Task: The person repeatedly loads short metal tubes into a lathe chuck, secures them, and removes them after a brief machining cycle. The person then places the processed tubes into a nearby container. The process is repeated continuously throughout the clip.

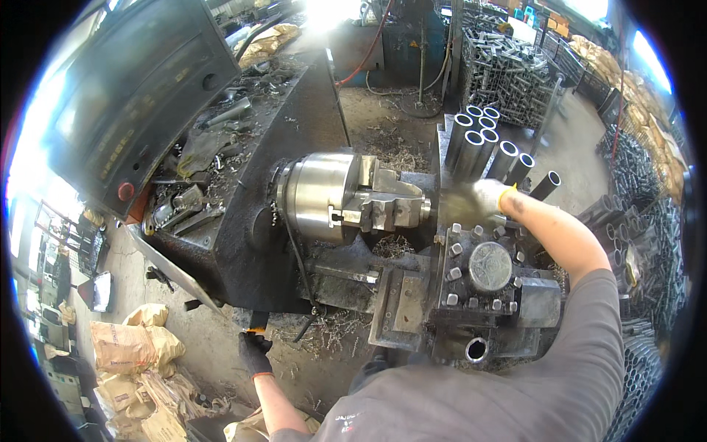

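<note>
Right hand (pixel 489 197) a blur beside upright, open-topped steel tubes (pixel 469 156), far right, left hand (pixel 255 355) near left, can't tell either's fingers, chips (pixel 331 335) littering workshop floor (pixel 221 339).

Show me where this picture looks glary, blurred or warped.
In the head view, patches of glare whiten the top and both sides; the right hand looks smeared; the metal cylinder carries bright reflections; dark corners frame a bowed scene.

Upright tubes (pixel 486 151) block the way beyond the right hand (pixel 487 195); the tool post (pixel 471 289) bars its near side and the chuck (pixel 320 197) stands to its left. The headstock (pixel 236 250) walls off the left hand's (pixel 255 357) far side; a lever (pixel 304 329) juts to the right. Leftward, open floor (pixel 213 346) reaches the sacks (pixel 129 350).
</note>
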### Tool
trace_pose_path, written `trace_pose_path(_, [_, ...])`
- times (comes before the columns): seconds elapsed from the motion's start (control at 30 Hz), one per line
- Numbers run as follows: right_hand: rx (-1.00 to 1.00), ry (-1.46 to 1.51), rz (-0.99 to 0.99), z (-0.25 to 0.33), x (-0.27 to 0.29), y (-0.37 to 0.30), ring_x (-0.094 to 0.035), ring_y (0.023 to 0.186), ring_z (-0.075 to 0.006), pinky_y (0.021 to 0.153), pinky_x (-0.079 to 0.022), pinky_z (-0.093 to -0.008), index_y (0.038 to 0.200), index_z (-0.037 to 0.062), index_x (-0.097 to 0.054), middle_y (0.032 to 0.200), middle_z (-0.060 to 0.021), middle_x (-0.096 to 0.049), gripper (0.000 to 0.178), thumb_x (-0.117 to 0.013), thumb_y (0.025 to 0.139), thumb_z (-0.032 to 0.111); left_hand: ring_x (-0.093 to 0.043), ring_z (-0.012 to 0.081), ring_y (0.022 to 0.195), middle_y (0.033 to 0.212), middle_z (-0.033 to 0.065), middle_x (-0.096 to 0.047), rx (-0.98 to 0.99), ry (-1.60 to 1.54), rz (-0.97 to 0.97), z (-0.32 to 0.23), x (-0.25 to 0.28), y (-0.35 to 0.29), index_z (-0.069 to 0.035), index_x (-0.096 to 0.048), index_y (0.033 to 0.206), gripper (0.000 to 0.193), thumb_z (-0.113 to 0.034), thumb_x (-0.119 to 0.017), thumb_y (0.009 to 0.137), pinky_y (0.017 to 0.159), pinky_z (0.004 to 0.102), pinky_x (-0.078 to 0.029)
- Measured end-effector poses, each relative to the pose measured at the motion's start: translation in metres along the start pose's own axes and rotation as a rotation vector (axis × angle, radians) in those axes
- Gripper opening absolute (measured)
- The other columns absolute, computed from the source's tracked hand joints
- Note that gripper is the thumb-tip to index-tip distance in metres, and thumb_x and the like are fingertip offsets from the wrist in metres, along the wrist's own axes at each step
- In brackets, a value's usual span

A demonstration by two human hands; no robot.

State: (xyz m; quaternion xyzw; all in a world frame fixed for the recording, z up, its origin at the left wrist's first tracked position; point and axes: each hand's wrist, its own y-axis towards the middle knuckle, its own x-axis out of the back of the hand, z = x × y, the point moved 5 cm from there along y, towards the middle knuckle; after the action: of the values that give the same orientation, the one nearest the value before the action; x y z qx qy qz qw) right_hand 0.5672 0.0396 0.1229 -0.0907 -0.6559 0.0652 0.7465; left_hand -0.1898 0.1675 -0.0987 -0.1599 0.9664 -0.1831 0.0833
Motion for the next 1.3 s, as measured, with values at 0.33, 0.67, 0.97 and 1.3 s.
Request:
trace_pose_path(0.33, [-0.576,0.351,-0.369,-0.026,0.042,-0.138,-0.074,0.084,-0.0349,0.080,-0.059,-0.0447,0.119,0.0037,-0.068,0.090,-0.0188,-0.076,0.052,-0.085,0.076,0.026,-0.071,0.0383,0.112,0.125,0.0124,-0.074,-1.988,0.767,-0.391,-0.315,-0.158,-0.158,-0.008,-0.067,0.132,0.033,-0.026,-0.067,0.105,0.101,0.0503,-0.055])
trace_pose_path(0.67, [-0.237,0.851,-1.402,0.143,0.122,-0.289,-0.072,0.083,-0.0155,0.078,-0.058,-0.0287,0.115,-0.0027,-0.075,0.099,-0.0095,-0.079,0.037,-0.081,0.080,0.008,-0.073,0.0438,0.114,0.133,0.0221,-0.073,-1.051,1.407,-0.129,-0.454,-0.311,-0.036,-0.018,-0.027,0.167,0.071,-0.041,-0.053,0.105,0.092,0.0586,-0.056])
trace_pose_path(0.97, [0.571,0.686,-0.790,0.320,0.060,-0.295,-0.077,0.099,-0.0224,0.092,-0.064,-0.0396,0.120,0.0087,-0.083,0.108,-0.0106,-0.081,0.038,-0.082,0.082,0.007,-0.066,0.0205,0.119,0.133,0.0095,-0.066,-0.872,0.604,1.206,-0.205,-0.208,-0.311,-0.002,-0.061,0.142,0.061,0.009,-0.078,0.085,0.101,0.0333,-0.057])
trace_pose_path(1.3, [0.433,1.368,-0.024,0.379,-0.081,-0.238,-0.073,0.111,-0.0249,0.096,-0.060,-0.0387,0.119,0.0062,-0.077,0.123,-0.0101,-0.076,0.043,-0.087,0.078,0.006,-0.074,0.0413,0.107,0.114,0.0187,-0.077,-0.454,1.061,0.975,-0.048,-0.086,-0.408,-0.014,-0.067,0.132,0.061,-0.045,-0.085,0.081,0.093,0.0494,-0.060])
